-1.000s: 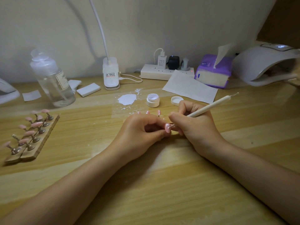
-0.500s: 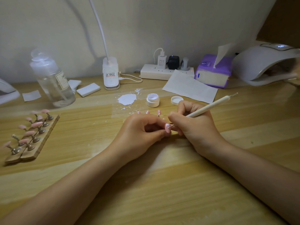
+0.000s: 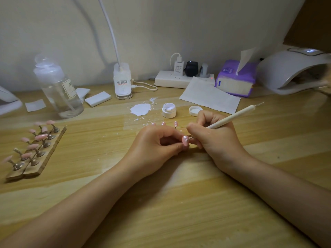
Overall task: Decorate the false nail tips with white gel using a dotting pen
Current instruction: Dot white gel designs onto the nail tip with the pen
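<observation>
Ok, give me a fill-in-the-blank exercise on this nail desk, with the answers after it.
1. The right hand holds a white ____ whose tip touches the pink nail tip.
2. The left hand pinches that nail tip, whose colour is ____.
3. The small white jar stands open; its ____ lies to its right.
4. The tissue pack by the wall is ____ in colour.

Answers: dotting pen; pink; lid; purple
</observation>
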Available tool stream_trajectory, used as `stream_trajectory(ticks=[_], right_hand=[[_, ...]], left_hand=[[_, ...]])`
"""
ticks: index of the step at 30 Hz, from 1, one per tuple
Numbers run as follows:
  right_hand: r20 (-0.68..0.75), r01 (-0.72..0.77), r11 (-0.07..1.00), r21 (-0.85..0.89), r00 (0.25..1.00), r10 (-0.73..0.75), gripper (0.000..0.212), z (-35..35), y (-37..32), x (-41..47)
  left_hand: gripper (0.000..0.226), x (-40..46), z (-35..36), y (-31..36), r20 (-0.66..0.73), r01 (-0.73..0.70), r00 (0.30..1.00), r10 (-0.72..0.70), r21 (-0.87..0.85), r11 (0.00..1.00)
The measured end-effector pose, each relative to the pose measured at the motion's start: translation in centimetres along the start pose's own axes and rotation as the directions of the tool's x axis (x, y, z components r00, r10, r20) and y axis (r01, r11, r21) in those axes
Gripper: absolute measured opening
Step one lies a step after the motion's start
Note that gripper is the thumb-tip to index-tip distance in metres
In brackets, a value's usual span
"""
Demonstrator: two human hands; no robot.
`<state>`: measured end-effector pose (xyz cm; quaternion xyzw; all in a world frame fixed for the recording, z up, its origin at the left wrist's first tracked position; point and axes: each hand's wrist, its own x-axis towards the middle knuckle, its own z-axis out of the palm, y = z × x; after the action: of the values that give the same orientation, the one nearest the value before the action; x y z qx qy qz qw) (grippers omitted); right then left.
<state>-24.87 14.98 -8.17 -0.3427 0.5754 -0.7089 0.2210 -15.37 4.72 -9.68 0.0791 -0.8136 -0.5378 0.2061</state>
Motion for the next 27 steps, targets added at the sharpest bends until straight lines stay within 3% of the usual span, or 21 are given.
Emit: stream_trajectory(ticks=[23,27], right_hand=[[0.018,0.022,0.999,-0.041,1.0,-0.021,0.037,-0.03,0.04,-0.04],[-0.041,-0.002,1.0,-0.005,0.999,0.002,0.037,-0.07,0.11,0.08]], left_hand=[[0.021,-0.03,0.0,0.13,-0.001,0.01,1.0,-0.01,0.004,1.0],[0.02,-0.05,0.01,0.14,0.0,0.013,1.0,-0.013,-0.001,1.0]])
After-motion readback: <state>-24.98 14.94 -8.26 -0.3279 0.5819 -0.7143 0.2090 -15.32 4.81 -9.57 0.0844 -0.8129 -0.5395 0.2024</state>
